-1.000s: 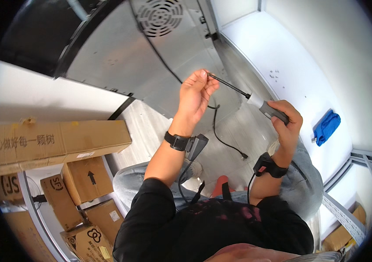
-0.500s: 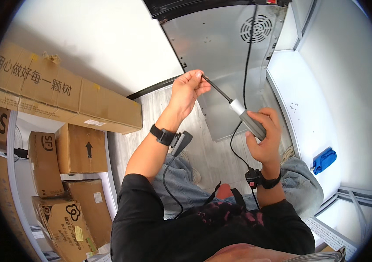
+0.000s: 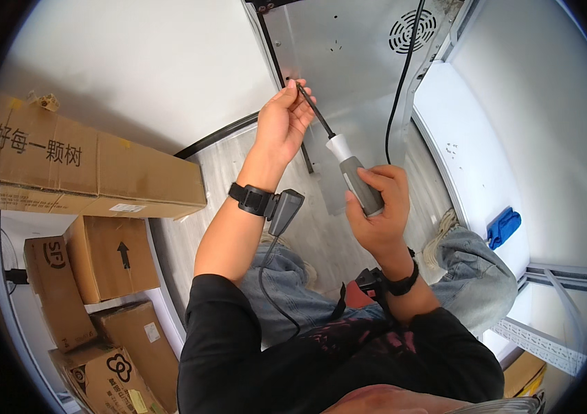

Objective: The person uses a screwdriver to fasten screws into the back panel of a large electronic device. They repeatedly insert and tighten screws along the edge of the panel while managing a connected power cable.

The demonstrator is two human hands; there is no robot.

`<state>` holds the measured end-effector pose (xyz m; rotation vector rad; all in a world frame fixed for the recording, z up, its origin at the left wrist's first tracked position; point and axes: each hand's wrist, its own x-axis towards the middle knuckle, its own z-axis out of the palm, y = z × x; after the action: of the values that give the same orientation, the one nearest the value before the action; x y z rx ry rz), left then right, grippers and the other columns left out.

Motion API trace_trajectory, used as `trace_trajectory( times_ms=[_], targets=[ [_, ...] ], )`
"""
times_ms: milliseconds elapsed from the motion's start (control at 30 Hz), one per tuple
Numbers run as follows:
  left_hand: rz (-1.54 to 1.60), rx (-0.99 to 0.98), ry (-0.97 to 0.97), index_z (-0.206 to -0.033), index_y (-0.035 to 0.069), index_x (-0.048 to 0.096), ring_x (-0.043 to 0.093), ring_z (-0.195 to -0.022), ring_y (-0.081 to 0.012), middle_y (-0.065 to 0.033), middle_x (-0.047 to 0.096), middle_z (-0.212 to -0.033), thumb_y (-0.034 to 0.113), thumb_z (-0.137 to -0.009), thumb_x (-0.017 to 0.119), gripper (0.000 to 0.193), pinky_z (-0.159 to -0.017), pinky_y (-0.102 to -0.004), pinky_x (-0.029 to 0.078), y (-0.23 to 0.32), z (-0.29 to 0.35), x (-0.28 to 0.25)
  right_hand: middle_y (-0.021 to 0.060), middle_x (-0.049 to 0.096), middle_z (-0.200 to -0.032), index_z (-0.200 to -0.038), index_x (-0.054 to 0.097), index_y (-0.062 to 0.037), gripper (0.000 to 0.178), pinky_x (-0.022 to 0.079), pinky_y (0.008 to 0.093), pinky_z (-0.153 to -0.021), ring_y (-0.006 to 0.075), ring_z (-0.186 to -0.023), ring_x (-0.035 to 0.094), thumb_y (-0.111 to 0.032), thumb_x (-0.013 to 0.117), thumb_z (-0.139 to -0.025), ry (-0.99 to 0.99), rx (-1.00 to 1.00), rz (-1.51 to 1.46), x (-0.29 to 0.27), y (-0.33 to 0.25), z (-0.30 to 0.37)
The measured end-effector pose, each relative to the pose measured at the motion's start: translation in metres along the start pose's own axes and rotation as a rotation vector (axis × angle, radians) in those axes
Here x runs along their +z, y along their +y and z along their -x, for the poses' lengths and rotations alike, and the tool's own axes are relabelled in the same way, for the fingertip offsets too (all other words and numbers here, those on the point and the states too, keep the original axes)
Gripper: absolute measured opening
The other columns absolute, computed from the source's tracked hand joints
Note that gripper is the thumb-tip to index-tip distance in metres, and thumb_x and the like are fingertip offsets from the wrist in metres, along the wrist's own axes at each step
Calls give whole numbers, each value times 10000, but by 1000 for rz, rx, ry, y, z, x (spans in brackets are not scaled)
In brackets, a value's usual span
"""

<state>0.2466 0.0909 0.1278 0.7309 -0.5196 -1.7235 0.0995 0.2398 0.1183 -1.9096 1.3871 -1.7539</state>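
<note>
Head view:
Right hand point(image 3: 376, 207): fist closed around grey-and-white plastic handle of black-shafted screwdriver point(image 3: 349, 172), forearm rising from lower edge.
Left hand point(image 3: 283, 124): raised, wrist bent, fingertips pinching shaft tip.
Screwdriver: slanting up-left, tip against left edge of grey metal back panel point(image 3: 349, 62).
Left edge: stacked brown cardboard boxes point(image 3: 86, 172).

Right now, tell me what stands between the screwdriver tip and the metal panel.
Nothing visible. The left hand pinches the screwdriver tip right at the grey metal panel; the right hand grips its handle. The black cable hangs apart, farther right.
</note>
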Motion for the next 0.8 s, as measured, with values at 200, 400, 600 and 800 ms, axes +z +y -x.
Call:
trace_trajectory(
  times_ms=[200,400,600,800],
  targets=[
    [-4,27,3,-1021,12,558,587,-791,-156,-57,601,-883,154,-958,430,201,-747,-281,514,2,-2,-5,141,525,-933,-991,584,3,358,465,317,-639,257,-779,557,39,675,-647,7,-8,-13,7,-2,-1],
    [-44,18,-19,-1035,-9,562,586,-840,-165,-76,605,-930,129,-944,452,198,-782,-283,506,9,-4,-8,135,521,-931,-994,582,-3,366,462,315,-631,250,-771,553,42,675,-643,12,-22,0,9,-4,-3],
    [10,-8,-8,-1023,-17,567,590,-855,-168,-82,603,-939,95,-929,470,176,-788,-287,507,14,-3,-6,131,514,-933,-996,581,-8,371,459,316,-624,246,-762,550,39,677,-641,9,-23,2,10,-6,-6],
    [58,-13,0,-1018,-30,564,592,-856,-164,-82,601,-931,82,-928,464,175,-789,-285,508,14,-4,-5,129,510,-927,-995,581,-9,372,461,317,-622,248,-759,550,38,676,-638,0,-11,6,10,-8,-8]
  ],
)
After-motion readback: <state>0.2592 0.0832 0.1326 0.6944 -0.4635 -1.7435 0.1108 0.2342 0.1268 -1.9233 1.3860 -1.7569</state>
